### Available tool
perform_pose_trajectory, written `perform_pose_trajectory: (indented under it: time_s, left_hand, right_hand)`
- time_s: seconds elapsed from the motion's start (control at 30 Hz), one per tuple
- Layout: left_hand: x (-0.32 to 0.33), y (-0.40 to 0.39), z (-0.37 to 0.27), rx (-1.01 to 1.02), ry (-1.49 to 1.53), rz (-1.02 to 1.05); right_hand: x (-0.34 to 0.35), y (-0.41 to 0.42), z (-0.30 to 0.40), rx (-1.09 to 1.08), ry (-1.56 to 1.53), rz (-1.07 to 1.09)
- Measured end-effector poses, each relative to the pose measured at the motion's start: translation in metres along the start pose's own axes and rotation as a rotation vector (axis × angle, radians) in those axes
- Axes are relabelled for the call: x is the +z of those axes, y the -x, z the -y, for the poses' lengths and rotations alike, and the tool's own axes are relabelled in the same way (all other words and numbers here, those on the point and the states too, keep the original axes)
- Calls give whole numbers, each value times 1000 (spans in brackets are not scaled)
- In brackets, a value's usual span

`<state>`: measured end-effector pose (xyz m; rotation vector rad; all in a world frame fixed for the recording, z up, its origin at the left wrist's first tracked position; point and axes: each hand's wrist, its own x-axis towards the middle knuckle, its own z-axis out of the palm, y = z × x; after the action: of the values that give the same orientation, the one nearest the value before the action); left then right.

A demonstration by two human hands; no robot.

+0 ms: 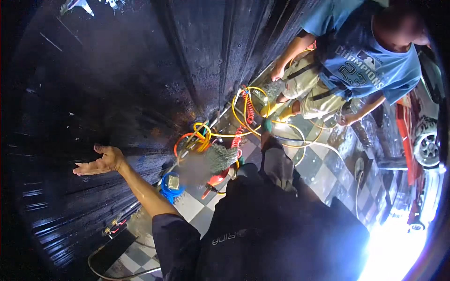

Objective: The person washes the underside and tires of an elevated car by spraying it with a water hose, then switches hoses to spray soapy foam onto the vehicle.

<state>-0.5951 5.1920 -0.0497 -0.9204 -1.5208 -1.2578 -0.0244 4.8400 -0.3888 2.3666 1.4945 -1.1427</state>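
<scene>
My left hand (pixel 105 163) is stretched out to the left in front of a dark, shiny wall (pixel 105 87). Its fingers are spread and nothing is in them; whether it touches the wall I cannot tell. My right hand is out of view. Below my left forearm, a blue container (pixel 172 188) with a pale block on top stands by the wall. Beside it are a grey, shaggy piece (pixel 223 159), a red tool-like object (pixel 218 179) and looped yellow hose (pixel 202 137). A red coiled hose (pixel 249 107) runs along the floor near my feet.
A co-worker (pixel 362 70) in a blue T-shirt stands ahead on the right, near yellow hose loops on the checkered floor (pixel 313 168). A vehicle wheel (pixel 426 142) and a red upright part (pixel 404 140) are at far right. Red-handled valves (pixel 114 228) sit low at left.
</scene>
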Motion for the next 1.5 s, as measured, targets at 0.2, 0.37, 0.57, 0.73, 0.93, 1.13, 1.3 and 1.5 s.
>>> perform_pose_trajectory:
  time_s: [0.2,0.37,0.57,0.73,0.93,1.13,1.3,1.5]
  left_hand:
    - [4,0,-2,-37,20,4]
    - [1,-4,-12,-41,-14,3]
    - [-2,-9,-6,30,-68,-25]
    - [9,-4,-16,57,-40,-67]
    - [-2,-4,2,178,-167,-91]
    - [-3,-5,-4,46,-96,-66]
    - [-14,1,-10,-98,-59,20]
    - [-10,4,-30,-214,63,386]
  right_hand:
    - [-51,-55,40,-201,152,24]
    - [-97,-75,26,-325,280,5]
    - [-66,-56,8,-129,143,31]
    - [-5,-34,-1,51,-15,57]
    - [23,-27,3,138,-108,84]
    - [24,-32,-6,183,-178,59]
    - [25,-39,-28,215,-184,69]
    - [32,-59,-42,276,-249,49]
